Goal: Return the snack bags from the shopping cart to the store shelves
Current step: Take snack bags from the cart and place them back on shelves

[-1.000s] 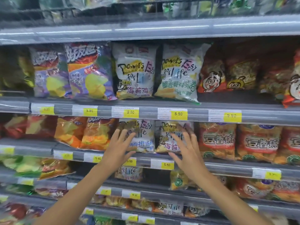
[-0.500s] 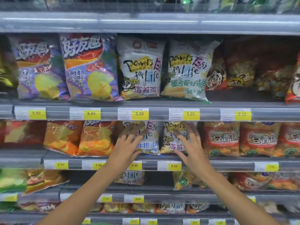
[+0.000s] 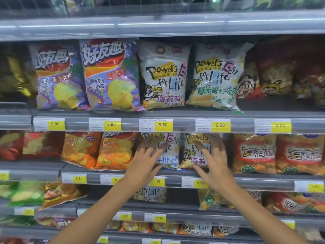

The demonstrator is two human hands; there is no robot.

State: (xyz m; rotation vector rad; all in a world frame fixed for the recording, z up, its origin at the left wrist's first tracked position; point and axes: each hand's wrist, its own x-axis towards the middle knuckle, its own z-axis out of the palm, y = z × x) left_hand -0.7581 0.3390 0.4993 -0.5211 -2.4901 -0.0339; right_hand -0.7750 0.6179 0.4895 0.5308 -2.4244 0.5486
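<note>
Both hands are raised to the second shelf [image 3: 175, 175] with fingers spread and straight, nothing being gripped: the left hand [image 3: 146, 161] is laid against the front of a white "Powers Easy for Life" snack bag [image 3: 169, 155], and the right hand [image 3: 213, 162] is held over the neighbouring white bag [image 3: 190, 152] of the same brand, though motion blur leaves it unclear whether the fingertips actually touch. The two bags are stood upright side by side at the front edge of that shelf, above the 5.50 price tags [image 3: 200, 183], between orange chip bags [image 3: 114, 150] on the left and red-orange bags [image 3: 255, 154] on the right
</note>
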